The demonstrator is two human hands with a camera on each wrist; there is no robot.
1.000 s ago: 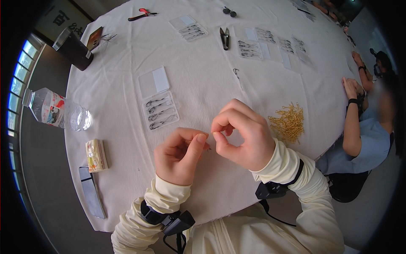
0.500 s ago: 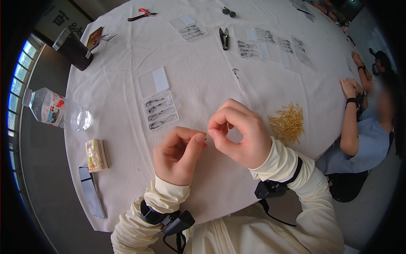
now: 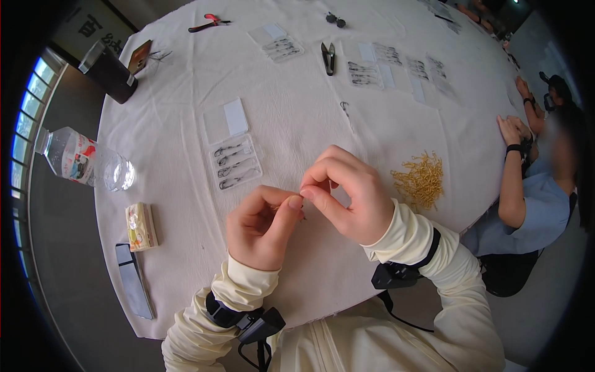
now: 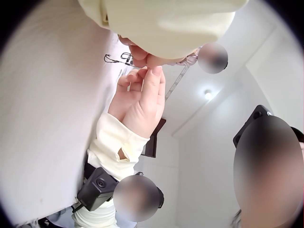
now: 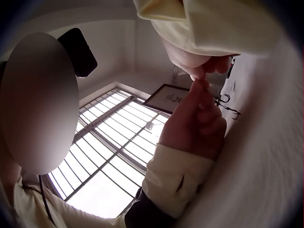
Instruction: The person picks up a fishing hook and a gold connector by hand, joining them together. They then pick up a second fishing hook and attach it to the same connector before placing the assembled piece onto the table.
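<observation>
left hand (image 3: 260, 229) pinches 2 dark hooks (image 5: 228, 107), near the clear case (image 3: 238, 164); right hand (image 3: 356, 201) meets it in a narrow pinch, contents i can't tell. steady tips, barbs off skin; gold pieces (image 3: 421, 180) right of the case.

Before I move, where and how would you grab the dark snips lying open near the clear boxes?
The snips look best pinched by their joined, near end, coming down from the wearer's side: they lie flat with the spread tips pointing away.
</observation>
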